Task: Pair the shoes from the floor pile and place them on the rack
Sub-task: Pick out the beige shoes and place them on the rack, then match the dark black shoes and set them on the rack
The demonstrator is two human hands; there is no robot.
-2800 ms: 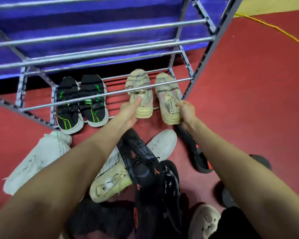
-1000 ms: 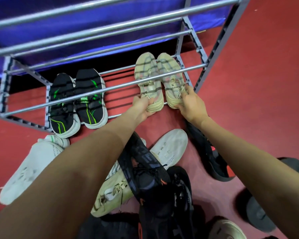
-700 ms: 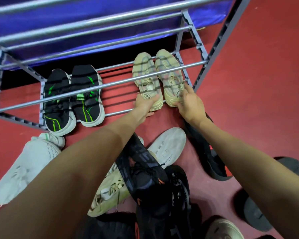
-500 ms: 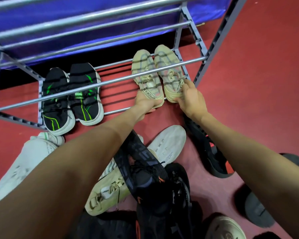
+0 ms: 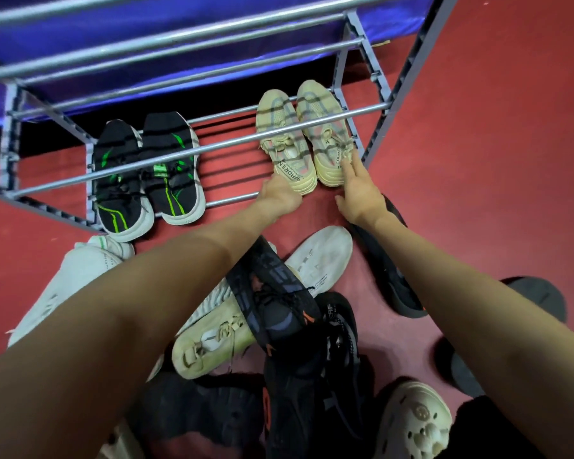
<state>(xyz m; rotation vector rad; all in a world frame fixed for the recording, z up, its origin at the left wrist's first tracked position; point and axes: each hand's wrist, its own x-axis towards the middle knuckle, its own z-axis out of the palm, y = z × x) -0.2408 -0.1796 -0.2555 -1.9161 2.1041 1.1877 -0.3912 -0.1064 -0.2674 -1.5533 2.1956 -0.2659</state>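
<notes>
Red floor (image 5: 478, 160) nearest holds the shoe pile (image 5: 279, 319). Beyond it, the left hand (image 5: 280, 197) touches the beige pair's (image 5: 304, 137) heel, seemingly loose-fingered; the right hand (image 5: 358, 190) rests straight fingers there, on the rack's (image 5: 193, 149) lowest shelf.

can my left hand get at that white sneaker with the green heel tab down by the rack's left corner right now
Probably yes. The left hand rests at the beige pair's heels, and nothing lies on the white sneaker; bare red floor borders it.
</notes>
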